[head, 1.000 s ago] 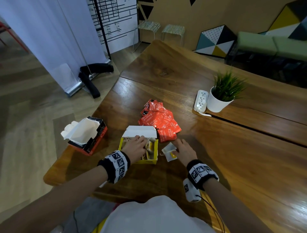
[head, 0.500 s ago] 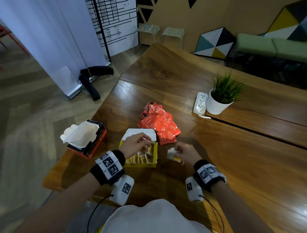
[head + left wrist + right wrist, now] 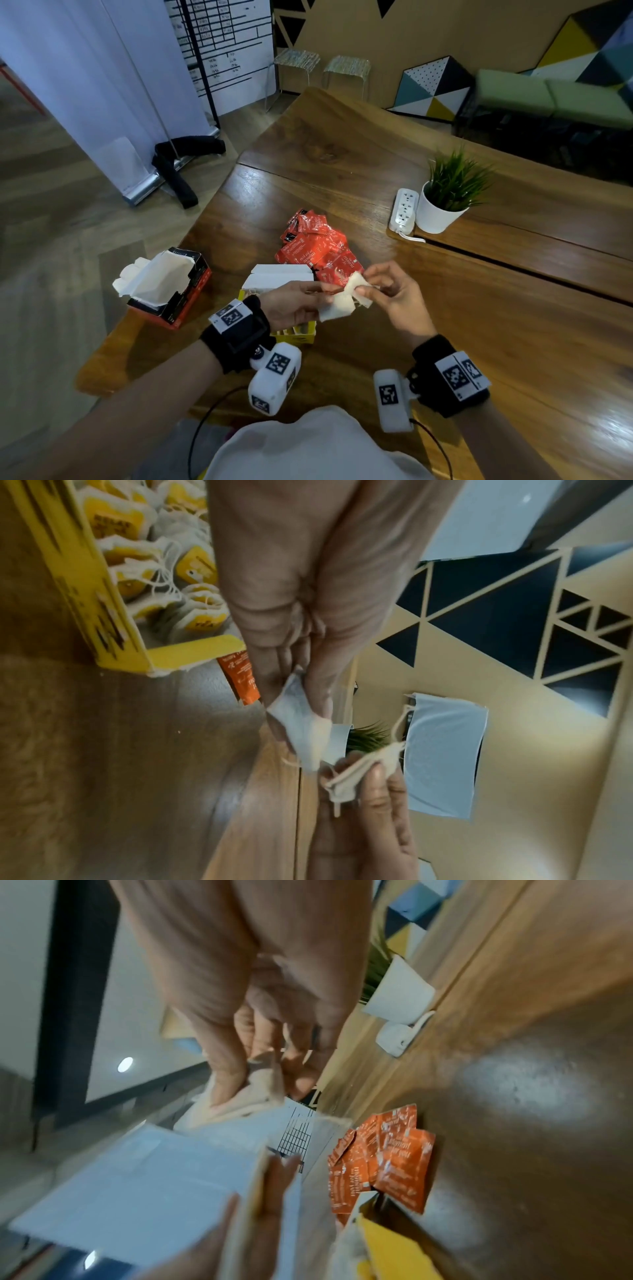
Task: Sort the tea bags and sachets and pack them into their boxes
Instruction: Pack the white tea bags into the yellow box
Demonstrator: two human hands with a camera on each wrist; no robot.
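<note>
Above the table my left hand (image 3: 323,299) pinches a white tea bag (image 3: 334,306) by its corner. My right hand (image 3: 361,286) pinches a second white tea bag (image 3: 359,296) that touches the first; a string hangs from it (image 3: 397,729). Below my left hand stands the open yellow box (image 3: 298,337), holding several yellow-tagged tea bags (image 3: 137,561). A pile of red sachets (image 3: 318,246) lies just behind the box. The red and black box (image 3: 171,291) stands open at the table's left edge, and its inside looks white and bare.
A white potted plant (image 3: 442,205) and a white power strip (image 3: 406,209) stand at the back right. The table edge (image 3: 113,346) runs close to the left of the red box. Bare wood (image 3: 513,342) spreads to the right of my hands.
My right hand has lifted the tea bags off the table. My left hand has come out of the yellow box, risen and taken hold of one of them.
</note>
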